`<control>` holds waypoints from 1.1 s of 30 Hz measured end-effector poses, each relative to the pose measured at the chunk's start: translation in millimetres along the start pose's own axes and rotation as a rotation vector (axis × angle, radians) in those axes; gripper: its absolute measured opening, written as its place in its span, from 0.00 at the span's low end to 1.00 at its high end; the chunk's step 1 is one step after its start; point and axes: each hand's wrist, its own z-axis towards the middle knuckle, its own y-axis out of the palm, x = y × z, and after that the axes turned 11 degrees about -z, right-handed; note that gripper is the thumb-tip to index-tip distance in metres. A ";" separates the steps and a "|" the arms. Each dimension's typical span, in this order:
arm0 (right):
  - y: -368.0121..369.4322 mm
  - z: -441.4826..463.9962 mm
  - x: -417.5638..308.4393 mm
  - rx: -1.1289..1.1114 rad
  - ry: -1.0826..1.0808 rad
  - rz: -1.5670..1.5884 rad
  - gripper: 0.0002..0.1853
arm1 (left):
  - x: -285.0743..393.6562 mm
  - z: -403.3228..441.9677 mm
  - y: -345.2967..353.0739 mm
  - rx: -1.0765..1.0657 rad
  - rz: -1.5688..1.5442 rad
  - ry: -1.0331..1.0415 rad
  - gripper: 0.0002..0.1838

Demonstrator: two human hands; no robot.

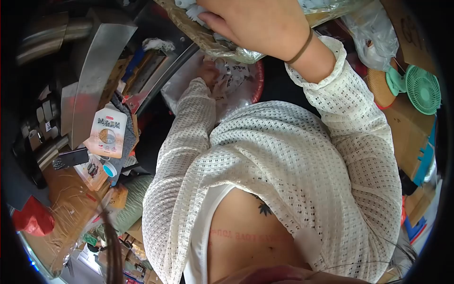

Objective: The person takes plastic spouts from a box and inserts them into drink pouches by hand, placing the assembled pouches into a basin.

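Observation:
My right hand (262,23), with a thin brown band at the wrist, reaches over a plastic-lined box (224,51) at the top edge. Small white pieces (191,12) lie in the box beside its thumb. The other fingers are cut off or hidden. Lower and to the left, my left hand (208,73) is blurred, down in a red-rimmed round container (259,80) lined with clear plastic. Small white printed packets (235,75) lie next to it. What either hand holds, if anything, cannot be made out.
A metal machine part (97,71) stands at the left, near a printed pouch (108,132) and a dark phone-like object (71,159). A green fan (422,90), cardboard (404,137) and a clear plastic bag (373,38) are at the right. A wrapped carton (71,208) is at the lower left.

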 end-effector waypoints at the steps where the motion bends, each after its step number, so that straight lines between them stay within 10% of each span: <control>1: -0.4 -0.4 0.0 -0.003 -0.008 -0.025 0.08 | -4.0 -3.5 -2.2 -0.046 0.125 0.099 0.20; 4: -5.2 1.7 -2.7 -0.005 -0.024 -0.074 0.08 | 67.7 -44.5 -5.1 -0.039 0.447 0.260 0.15; 9: -1.6 -1.2 0.6 0.010 -0.026 -0.068 0.08 | 37.9 -32.9 54.0 -0.364 -0.286 -0.303 0.30; 20: -1.4 -0.8 -0.6 0.038 -0.051 -0.113 0.08 | 199.4 -104.7 12.0 -0.714 0.462 -0.382 0.28; 25: -9.1 2.5 -4.6 -0.035 -0.001 -0.046 0.09 | 119.0 -96.6 13.4 -0.560 0.038 -0.246 0.24; 30: -8.2 1.5 -5.3 -0.020 -0.012 -0.058 0.08 | 51.6 -44.2 28.7 -0.507 0.311 -0.229 0.24; 33: -6.0 1.9 -4.4 0.028 -0.046 -0.087 0.08 | 36.3 -38.7 48.0 -0.107 -0.259 -0.359 0.23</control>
